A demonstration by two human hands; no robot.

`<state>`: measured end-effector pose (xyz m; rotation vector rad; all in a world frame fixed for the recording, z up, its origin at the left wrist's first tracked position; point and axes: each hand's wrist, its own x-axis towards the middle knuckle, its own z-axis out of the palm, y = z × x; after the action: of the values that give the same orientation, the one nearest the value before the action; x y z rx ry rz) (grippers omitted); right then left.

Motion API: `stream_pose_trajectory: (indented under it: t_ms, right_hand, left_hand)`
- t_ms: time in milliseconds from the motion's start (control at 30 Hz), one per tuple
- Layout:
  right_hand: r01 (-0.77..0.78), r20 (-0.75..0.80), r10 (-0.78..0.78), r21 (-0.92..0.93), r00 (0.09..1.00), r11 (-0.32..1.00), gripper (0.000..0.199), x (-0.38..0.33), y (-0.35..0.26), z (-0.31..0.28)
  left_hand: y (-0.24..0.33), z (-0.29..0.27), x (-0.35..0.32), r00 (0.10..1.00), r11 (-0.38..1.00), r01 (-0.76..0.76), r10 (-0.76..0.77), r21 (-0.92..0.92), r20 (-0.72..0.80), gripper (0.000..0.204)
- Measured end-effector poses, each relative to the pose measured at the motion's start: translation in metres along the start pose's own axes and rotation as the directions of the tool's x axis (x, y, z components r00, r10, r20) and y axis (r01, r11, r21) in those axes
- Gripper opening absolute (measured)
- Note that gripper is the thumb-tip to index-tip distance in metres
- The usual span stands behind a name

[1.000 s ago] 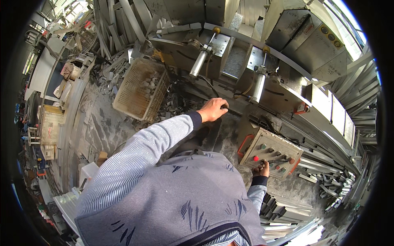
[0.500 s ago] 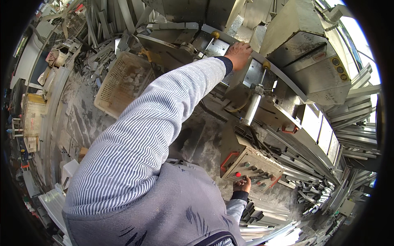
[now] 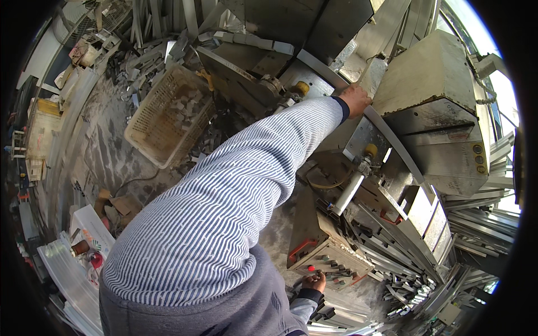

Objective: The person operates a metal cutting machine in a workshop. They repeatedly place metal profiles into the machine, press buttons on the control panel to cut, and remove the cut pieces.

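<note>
My left hand (image 3: 355,101) reaches far forward, its fingers closed over a long, flat metal bar (image 3: 401,147) on the bed of a machine. Two cylinder clamps face this bar. The nearer clamp (image 3: 352,189) has a yellow tip (image 3: 371,150) standing back from the bar. Another yellow tip (image 3: 302,87) shows beyond my sleeve. Down at the lower middle, my right hand (image 3: 314,281) is at the edge of a control box (image 3: 330,259) with a red button (image 3: 311,268) and several dark knobs. Its fingers are curled; whatever is between them is too small to make out.
A slotted plastic crate (image 3: 154,120) with metal offcuts stands left of the machine. A large slanted housing (image 3: 434,126) rises right of my left hand. Metal lengths (image 3: 482,224) are stacked at the right, and short offcuts (image 3: 412,294) lie beside the control box.
The yellow-tipped clamp rods have drawn back from the bar. My view has shifted, with my left arm farther right in it. The left hand stays on the bar, the right by the controls.
</note>
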<state>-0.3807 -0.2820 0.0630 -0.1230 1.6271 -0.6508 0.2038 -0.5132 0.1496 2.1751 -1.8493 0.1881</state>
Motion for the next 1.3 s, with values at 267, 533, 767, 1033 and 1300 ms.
stream_pose_trajectory:
  t_ms: [267,533,767,1033,1300]
  right_hand:
    - [-0.001,-0.012,0.001,0.009,1.000,1.000,0.008,-0.001,0.001,0.002]
    - [0.012,-0.038,-0.011,0.028,0.999,1.000,0.009,0.004,0.004,0.001]
    - [0.008,-0.060,-0.005,0.043,0.998,0.999,0.009,-0.002,0.004,0.007]
    - [0.016,-0.076,-0.016,-0.004,0.997,1.000,0.012,-0.004,0.004,0.010]
    - [0.033,-0.103,-0.033,-0.002,0.994,0.999,0.011,-0.001,0.006,0.010]
  left_hand:
    - [-0.016,-0.003,-0.007,1.000,0.999,-0.002,0.000,-0.050,-0.030,0.027]
    - [-0.037,-0.003,-0.017,0.997,0.997,0.055,-0.058,-0.062,-0.047,0.024]
    - [-0.049,-0.010,-0.022,0.998,0.998,0.057,-0.057,0.001,-0.030,0.028]
    - [-0.048,-0.012,-0.021,0.994,0.995,0.098,-0.099,-0.024,-0.036,0.028]
    - [-0.047,0.000,-0.020,0.984,0.994,0.112,-0.111,-0.003,-0.138,0.017]
